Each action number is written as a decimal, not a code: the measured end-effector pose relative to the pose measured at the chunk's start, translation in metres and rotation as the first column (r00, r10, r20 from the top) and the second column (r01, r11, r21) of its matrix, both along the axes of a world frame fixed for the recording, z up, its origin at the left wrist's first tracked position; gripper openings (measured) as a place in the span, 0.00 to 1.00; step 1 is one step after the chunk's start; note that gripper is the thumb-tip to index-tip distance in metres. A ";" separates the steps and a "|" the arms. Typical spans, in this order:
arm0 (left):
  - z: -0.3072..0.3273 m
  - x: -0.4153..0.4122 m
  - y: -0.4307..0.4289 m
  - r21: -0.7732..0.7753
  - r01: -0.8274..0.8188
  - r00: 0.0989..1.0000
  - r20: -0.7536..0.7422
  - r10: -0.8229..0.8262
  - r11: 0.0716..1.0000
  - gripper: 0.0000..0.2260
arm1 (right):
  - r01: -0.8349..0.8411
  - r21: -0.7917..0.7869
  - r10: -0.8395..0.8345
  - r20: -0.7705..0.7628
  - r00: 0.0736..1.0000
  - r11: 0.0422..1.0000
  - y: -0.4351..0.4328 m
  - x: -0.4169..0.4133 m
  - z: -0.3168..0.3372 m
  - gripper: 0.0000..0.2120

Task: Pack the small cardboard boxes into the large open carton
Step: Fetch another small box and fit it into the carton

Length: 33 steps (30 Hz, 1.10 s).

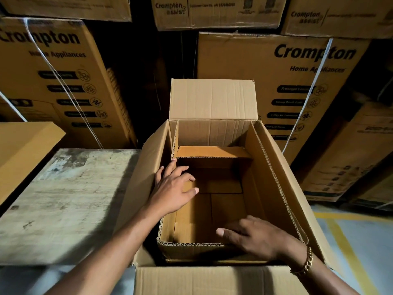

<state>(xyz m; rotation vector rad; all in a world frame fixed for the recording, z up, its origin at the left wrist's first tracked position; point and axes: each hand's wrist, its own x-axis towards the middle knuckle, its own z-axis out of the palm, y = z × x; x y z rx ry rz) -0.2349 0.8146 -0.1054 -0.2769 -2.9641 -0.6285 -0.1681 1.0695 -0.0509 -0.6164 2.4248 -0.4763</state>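
beyond both hands i can read the stacked cartons (265,81): "crompton" in big dark letters with "home appliances" under it, on one stack ahead of the left hand (174,188) and one ahead of the right hand (255,235). the cartons above them say "crompton assist". rows of dark label strips with small round icons run down the printed faces, but that text is too blurred for me to read. white straps (63,86) cross the printed faces.

the large open carton (261,177) sits right under both hands. it is plain brown corrugated board with no print that i can see. its far flap (212,99) stands upright beyond the fingertips and the side flaps fold outward. raw fluted edges show along an inner wall all round. a cardboard ledge (212,151) spans the far end, just past the left fingertips; i cannot tell whether it is a small box. the carton's bottom shows only folded flaps.

the left hand is spread wide with straight fingers, holding nothing, reaching in along the left inner wall. the right hand lies palm down over the near inner edge, fingers loosely spread, gripping nothing, with a gold chain bracelet (306,262) on its wrist.

a worn, stained bench (63,199) lies left of the left arm, and grey floor (361,241) with yellow lines lies right of the right wrist.
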 end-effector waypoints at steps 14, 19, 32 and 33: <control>0.013 0.011 -0.013 -0.013 -0.018 1.000 -0.017 0.018 1.000 0.21 | 0.060 -0.055 -0.062 -0.041 0.997 0.997 0.013 -0.020 0.015 0.26; 0.015 0.020 -0.018 -0.015 -0.034 0.999 -0.011 0.034 0.999 0.23 | 0.045 -0.061 -0.051 -0.094 0.994 0.997 0.017 -0.027 0.006 0.31; 0.031 0.065 -0.028 -0.018 -0.157 0.987 -0.041 0.156 0.987 0.32 | 0.125 -0.075 -0.143 -0.363 0.921 0.989 -0.003 -0.041 0.002 0.37; 0.032 0.071 -0.032 -0.017 -0.169 0.985 -0.038 0.168 0.985 0.32 | 0.132 -0.099 -0.160 -0.371 0.915 0.986 -0.009 -0.041 0.003 0.38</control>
